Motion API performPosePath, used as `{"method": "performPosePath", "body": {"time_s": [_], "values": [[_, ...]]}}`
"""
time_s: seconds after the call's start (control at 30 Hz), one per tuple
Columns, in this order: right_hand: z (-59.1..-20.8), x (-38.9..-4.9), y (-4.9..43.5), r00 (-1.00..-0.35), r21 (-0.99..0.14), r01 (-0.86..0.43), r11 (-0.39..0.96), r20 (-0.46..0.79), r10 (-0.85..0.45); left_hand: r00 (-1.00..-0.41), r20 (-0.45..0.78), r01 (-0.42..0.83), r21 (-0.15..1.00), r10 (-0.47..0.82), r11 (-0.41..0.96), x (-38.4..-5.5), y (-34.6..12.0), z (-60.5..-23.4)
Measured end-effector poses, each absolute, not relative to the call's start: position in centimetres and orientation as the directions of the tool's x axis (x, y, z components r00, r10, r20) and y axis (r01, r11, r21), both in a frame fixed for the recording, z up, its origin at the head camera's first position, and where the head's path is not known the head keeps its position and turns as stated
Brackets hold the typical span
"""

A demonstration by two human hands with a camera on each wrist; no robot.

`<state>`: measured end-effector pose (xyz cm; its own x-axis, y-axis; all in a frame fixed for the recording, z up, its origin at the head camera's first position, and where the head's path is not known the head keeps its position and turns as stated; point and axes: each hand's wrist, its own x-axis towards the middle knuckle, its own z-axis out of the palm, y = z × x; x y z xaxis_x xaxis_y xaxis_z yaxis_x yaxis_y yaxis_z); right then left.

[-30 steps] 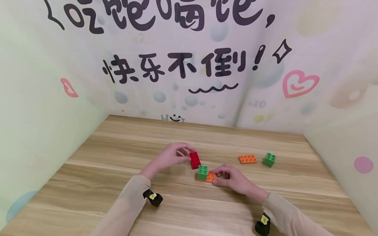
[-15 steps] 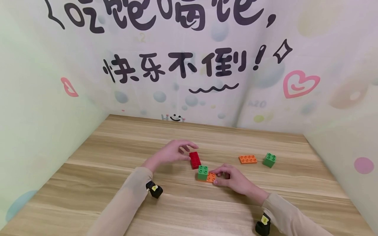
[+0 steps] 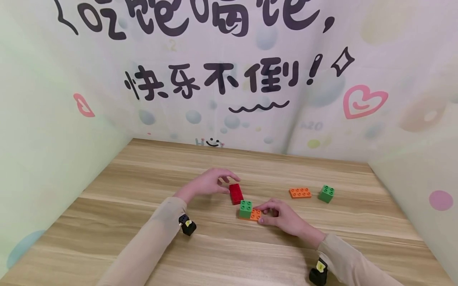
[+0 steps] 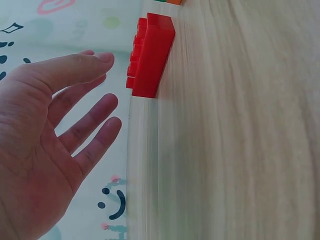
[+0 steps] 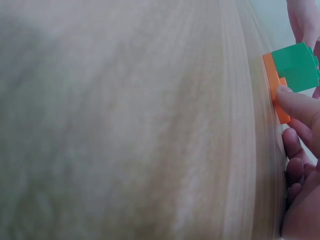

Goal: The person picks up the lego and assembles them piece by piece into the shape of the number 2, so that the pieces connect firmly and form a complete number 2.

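A red building brick (image 3: 236, 194) with studs on top lies on the table. Beside it my left hand (image 3: 208, 182) hovers with fingers spread, and the left wrist view shows a gap between those fingertips and the red brick (image 4: 154, 57). Just in front sits a flat orange brick (image 3: 255, 215), its left half covered by a square green brick (image 3: 245, 209). My right hand (image 3: 284, 219) pinches the orange brick's right end between thumb and fingers. In the right wrist view the thumb presses near the studs of the orange brick (image 5: 271, 80), below the green brick (image 5: 296, 68).
Farther back to the right lie another flat orange brick (image 3: 300, 193) and a second green brick (image 3: 326, 194). A printed cloth wall (image 3: 214, 119) stands behind the wooden table (image 3: 229, 254).
My left hand's fingers have straightened and lifted away from the red brick, and the hand has shifted slightly back. The right hand and the bricks stay in place.
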<state>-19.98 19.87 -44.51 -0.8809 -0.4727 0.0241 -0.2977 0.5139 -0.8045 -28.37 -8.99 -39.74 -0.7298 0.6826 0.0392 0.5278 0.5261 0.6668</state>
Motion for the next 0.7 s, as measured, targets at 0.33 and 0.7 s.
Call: {"method": "performPosePath", "body": {"time_s": [0.33, 0.7], "values": [[-44.66, -20.09, 19.95, -0.878, -0.794, -0.31, 0.523, 0.028, -0.477, -0.708, 0.038, 0.55, 0.656, 0.705, 0.516, -29.04, -8.83, -39.9], [-45.05, -20.35, 19.92, -0.883, -0.777, -0.309, 0.549, 0.019, -0.47, -0.687, -0.002, 0.55, 0.651, 0.726, 0.523, -29.29, -8.25, -40.3]]}}
